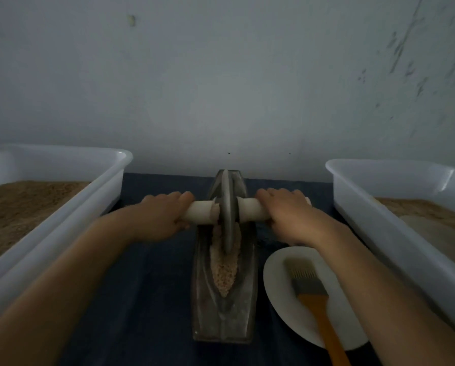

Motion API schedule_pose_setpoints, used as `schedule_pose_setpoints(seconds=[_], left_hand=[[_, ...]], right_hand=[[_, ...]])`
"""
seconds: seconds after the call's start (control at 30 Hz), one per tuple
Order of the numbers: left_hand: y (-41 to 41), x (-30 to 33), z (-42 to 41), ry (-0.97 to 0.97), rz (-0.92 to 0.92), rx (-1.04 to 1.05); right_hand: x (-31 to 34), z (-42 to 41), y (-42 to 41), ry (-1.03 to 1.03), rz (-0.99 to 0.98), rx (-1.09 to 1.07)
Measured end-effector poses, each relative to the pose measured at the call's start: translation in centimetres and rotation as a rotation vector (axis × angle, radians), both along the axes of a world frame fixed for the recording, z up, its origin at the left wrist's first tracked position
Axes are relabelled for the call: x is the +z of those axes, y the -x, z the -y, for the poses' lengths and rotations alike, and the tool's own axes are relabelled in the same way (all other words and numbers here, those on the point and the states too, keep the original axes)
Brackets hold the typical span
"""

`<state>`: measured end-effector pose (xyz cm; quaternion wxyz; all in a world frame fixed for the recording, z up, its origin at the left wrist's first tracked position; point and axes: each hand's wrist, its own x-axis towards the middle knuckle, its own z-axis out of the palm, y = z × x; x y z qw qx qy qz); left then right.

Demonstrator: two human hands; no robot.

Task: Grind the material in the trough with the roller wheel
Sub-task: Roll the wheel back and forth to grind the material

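A long dark metal trough (225, 320) lies lengthwise in the middle of the table, pointing away from me. Pale coarse material (222, 276) fills its groove near the middle. A grey metal roller wheel (227, 211) stands upright in the groove, towards the far half of the trough. A pale wooden axle handle (201, 211) runs through the wheel to both sides. My left hand (159, 215) grips the left end of the handle from above. My right hand (287, 212) grips the right end the same way.
A white plastic bin (63, 196) with brown granular stuff stands at the left, another white bin (390, 207) at the right. A white plate (279, 291) at the near right carries a brush (313, 294) with an orange handle. A dark blue cloth (155, 286) covers the table; a wall is close behind.
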<state>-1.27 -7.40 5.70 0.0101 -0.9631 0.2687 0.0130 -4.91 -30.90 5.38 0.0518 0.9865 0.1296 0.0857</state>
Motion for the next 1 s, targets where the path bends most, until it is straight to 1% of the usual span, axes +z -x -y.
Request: schedule_pose_setpoints(seconds=[0.07,0.13,0.2,0.27,0.37,0.43,0.5,0.6,0.73,0.8,0.9,0.97,1.0], left_hand=[[-1.1,-1.3,0.4,-0.017,0.247,0.018],[-1.9,-2.5,0.8,0.018,0.425,0.016],[-2.1,-3.1,0.9,0.068,0.498,0.016],[-2.1,-3.3,0.9,0.099,0.502,0.005],[-1.4,-2.7,0.3,0.075,0.397,-0.005],[-0.5,-1.6,0.0,0.005,0.256,-0.01],[0.7,-0.1,-0.1,-0.069,0.076,-0.024],[2.3,1.8,-0.2,-0.096,-0.176,-0.052],[3.7,3.3,-0.7,-0.126,-0.366,-0.063],[3.9,3.4,-0.8,-0.117,-0.416,-0.064],[3.4,2.9,-0.8,-0.054,-0.412,-0.059],[2.5,2.3,-0.7,-0.01,-0.346,-0.043],[1.9,1.9,-0.5,-0.01,-0.268,-0.028]], right_hand=[[-0.7,0.5,-0.9,-0.036,0.066,-0.002],[-1.1,0.7,-1.3,-0.057,0.109,-0.007],[-1.4,0.6,-1.5,-0.053,0.143,-0.014],[-1.5,0.4,-1.2,-0.045,0.153,-0.024],[-0.8,0.1,-0.5,-0.009,0.081,-0.027],[0.0,-0.1,0.3,0.017,-0.023,-0.025],[1.0,-0.2,1.3,0.018,-0.151,-0.015],[2.3,-0.5,2.9,0.02,-0.312,0.005],[3.2,-0.7,4.1,0.062,-0.389,0.06],[3.2,-0.8,4.2,0.077,-0.391,0.066],[3.2,-0.8,3.4,0.067,-0.381,0.037],[2.7,-0.6,2.5,0.034,-0.338,0.008],[2.3,-0.5,1.9,0.018,-0.291,-0.005]])
